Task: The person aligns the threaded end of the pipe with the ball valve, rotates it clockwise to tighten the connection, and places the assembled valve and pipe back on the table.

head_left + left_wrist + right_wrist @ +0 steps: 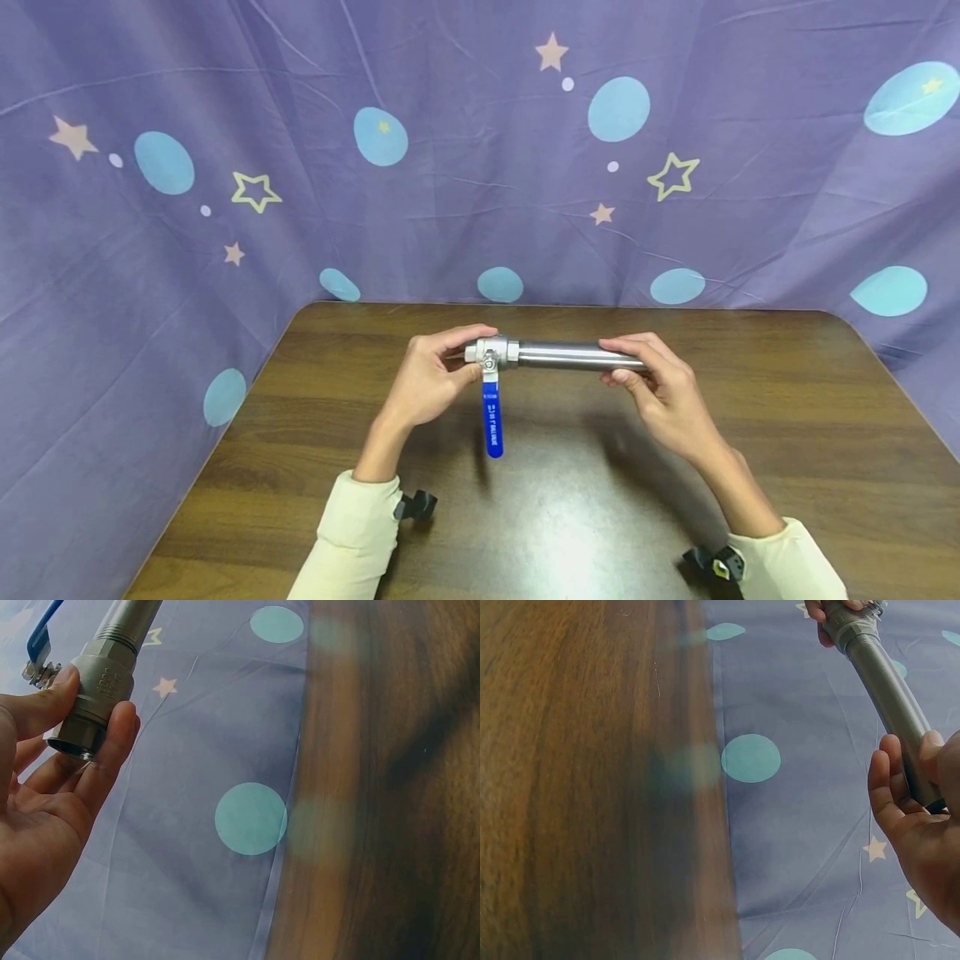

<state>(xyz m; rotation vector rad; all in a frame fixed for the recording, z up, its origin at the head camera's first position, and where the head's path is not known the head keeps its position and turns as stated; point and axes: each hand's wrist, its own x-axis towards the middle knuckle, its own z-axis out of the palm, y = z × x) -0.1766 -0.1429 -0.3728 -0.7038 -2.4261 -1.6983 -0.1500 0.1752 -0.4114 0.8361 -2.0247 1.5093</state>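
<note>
A silver ball valve (497, 350) with a blue lever handle (492, 421) is joined to a straight metal pipe (562, 355), the two held level above the table. My left hand (431, 377) grips the valve body at its open end, thumb on the near side and fingers behind. The lever points down toward me. At the pipe's far right end, my right hand (667, 393) holds it between thumb and fingers. In the left wrist view, pipe threads (118, 636) show where the pipe enters the valve. The pipe's free end (935, 804) sits within the right hand's grasp.
Below the hands lies a brown wood-grain table (300, 467) with rounded back corners. A purple curtain (465, 208) with stars and blue spots hangs behind it and along the left and right sides. Black straps (416, 505) are worn at both sleeve cuffs.
</note>
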